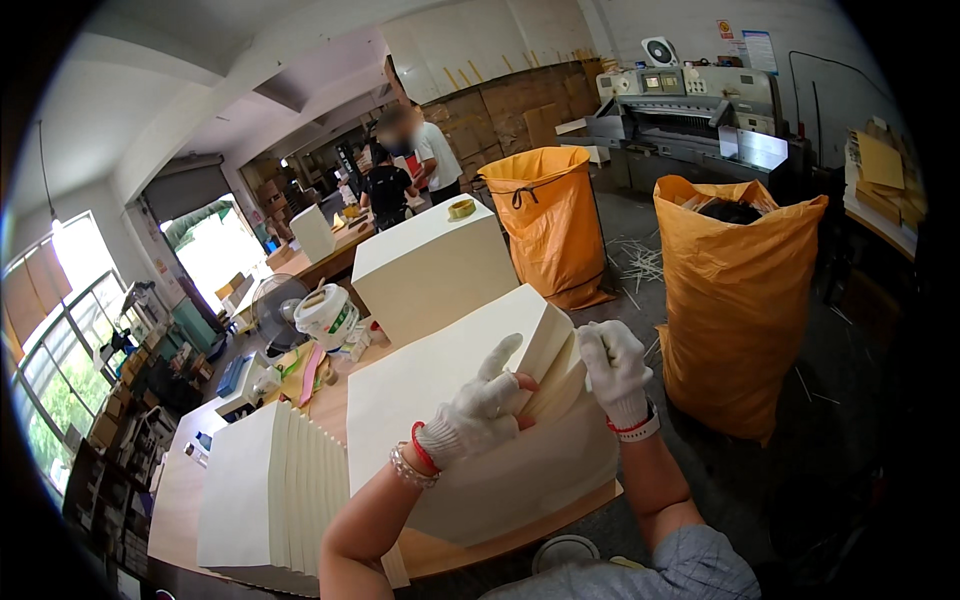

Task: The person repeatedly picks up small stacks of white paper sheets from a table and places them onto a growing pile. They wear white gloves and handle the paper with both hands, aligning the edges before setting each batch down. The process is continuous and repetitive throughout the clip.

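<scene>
A tall stack of cream paper [410, 385] stands on the table before me, its top sheets bent up in a thick bundle at the right edge. My left hand [482, 408], in a white knitted glove with bare fingertips, lies at the near edge of this bundle. Its thumb stretches over the top while the other fingers curl round the sheet edges. At the right corner, my right hand [613, 368], also gloved, is closed with bent fingers against the fanned sheets. Its fingertips are partly hidden.
Left stands a stepped paper stack [240, 490]; behind, a taller one [430, 265] carries a tape roll [461, 209]. A white bucket [327, 316] sits beside it. Two orange sacks, one near [735, 310], one farther [548, 225], stand right. Beyond are a cutting machine [690, 110] and people [388, 190].
</scene>
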`<control>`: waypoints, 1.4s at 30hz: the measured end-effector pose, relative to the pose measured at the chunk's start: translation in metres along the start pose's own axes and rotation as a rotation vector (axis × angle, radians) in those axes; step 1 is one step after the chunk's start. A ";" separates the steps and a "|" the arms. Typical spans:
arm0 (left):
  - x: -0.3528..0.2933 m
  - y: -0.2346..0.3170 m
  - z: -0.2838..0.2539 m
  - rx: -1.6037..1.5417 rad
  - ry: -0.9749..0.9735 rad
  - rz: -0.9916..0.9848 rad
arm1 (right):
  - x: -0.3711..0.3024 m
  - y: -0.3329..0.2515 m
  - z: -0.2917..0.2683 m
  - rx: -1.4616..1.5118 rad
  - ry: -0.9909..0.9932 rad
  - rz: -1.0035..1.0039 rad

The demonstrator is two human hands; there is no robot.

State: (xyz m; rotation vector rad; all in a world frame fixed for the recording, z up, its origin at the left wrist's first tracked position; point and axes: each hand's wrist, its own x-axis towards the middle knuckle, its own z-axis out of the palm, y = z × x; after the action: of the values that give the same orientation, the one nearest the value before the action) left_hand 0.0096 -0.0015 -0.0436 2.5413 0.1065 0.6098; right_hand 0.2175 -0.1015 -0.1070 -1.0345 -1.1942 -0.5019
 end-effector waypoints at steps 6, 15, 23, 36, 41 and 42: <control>0.002 -0.005 -0.002 0.141 -0.040 0.118 | 0.000 -0.004 -0.002 0.030 -0.038 0.052; 0.002 0.004 -0.002 0.104 0.006 0.073 | -0.002 -0.004 0.001 0.085 -0.001 0.196; 0.006 0.010 -0.005 0.051 -0.104 -0.057 | -0.001 -0.004 0.000 0.108 0.010 0.265; 0.002 0.005 -0.001 0.046 0.021 0.033 | -0.003 0.001 0.003 0.076 0.038 0.133; 0.006 0.008 -0.003 0.094 -0.095 -0.026 | -0.003 -0.001 0.001 0.112 0.023 0.142; 0.006 0.008 -0.004 0.052 -0.129 -0.061 | -0.003 -0.001 0.002 0.095 0.036 0.128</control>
State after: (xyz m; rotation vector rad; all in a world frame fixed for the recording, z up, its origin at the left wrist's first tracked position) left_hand 0.0131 -0.0055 -0.0334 2.6093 0.1548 0.4241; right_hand 0.2151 -0.1009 -0.1095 -1.0084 -1.1019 -0.3592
